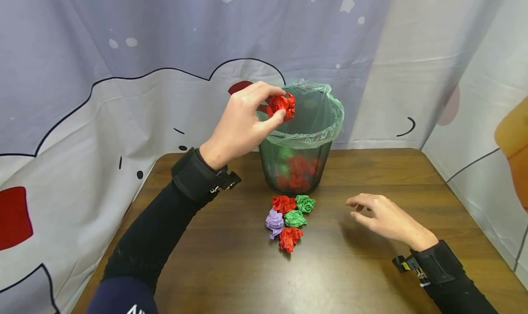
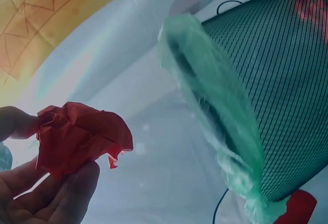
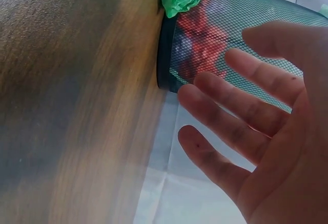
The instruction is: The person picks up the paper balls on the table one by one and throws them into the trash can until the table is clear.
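In the head view my left hand [image 1: 243, 117] pinches a crumpled red paper ball [image 1: 283, 107] between thumb and fingers, at the left rim of a black mesh wastebasket [image 1: 294, 167]. The left wrist view shows this red paper ball [image 2: 79, 137] apart from the green bag [image 2: 215, 106] that lines the basket. My right hand [image 1: 389, 220] hovers over the table to the right, holding nothing, its fingers loosely spread in the right wrist view. Through the mesh, red and green paper balls show at the basket's bottom.
In front of the basket, several crumpled paper balls lie in a cluster on the wooden table [image 1: 222, 268]: red ones [image 1: 290, 239], green ones [image 1: 295, 218] and a purple one [image 1: 274, 222]. A patterned curtain [image 1: 165, 30] hangs behind and beside the table.
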Tool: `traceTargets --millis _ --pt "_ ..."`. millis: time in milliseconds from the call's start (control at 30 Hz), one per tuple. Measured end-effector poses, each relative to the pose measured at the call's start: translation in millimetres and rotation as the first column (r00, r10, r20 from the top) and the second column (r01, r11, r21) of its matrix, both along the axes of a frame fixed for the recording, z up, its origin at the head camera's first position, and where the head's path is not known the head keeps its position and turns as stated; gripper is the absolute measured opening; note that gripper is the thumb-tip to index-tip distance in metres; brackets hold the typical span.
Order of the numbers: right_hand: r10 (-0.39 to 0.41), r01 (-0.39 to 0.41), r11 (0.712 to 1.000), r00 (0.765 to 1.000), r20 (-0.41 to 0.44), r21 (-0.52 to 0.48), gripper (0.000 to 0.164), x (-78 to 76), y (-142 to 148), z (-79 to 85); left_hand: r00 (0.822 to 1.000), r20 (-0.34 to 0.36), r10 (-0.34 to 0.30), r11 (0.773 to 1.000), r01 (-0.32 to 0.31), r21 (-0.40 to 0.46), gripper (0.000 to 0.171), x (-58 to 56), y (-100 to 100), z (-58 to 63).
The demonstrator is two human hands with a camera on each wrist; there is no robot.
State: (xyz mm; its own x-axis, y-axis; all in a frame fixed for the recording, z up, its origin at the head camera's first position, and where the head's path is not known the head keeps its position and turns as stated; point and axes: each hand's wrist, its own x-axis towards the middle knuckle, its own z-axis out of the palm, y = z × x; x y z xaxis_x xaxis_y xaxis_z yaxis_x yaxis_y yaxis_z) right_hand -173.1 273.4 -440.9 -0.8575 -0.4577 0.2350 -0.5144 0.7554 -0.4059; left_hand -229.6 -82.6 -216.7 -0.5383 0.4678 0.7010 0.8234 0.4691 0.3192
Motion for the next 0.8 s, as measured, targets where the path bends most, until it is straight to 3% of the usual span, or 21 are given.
traceTargets --millis 433,800 --pt "0.009 -0.009 1.0 1.0 -0.013 0.004 0.024 -3.3 0 -4.5 0.992 0.04 0.117 0.993 -0.117 -0.019 0.027 -35.8 4 17.7" --pt "0.001 -0.001 1.0 1.0 -0.004 -0.006 0.024 -2.3 3 -7.8 0.96 0.188 0.207 0.97 -0.176 -0.168 0.034 -58.8 18 26.2"
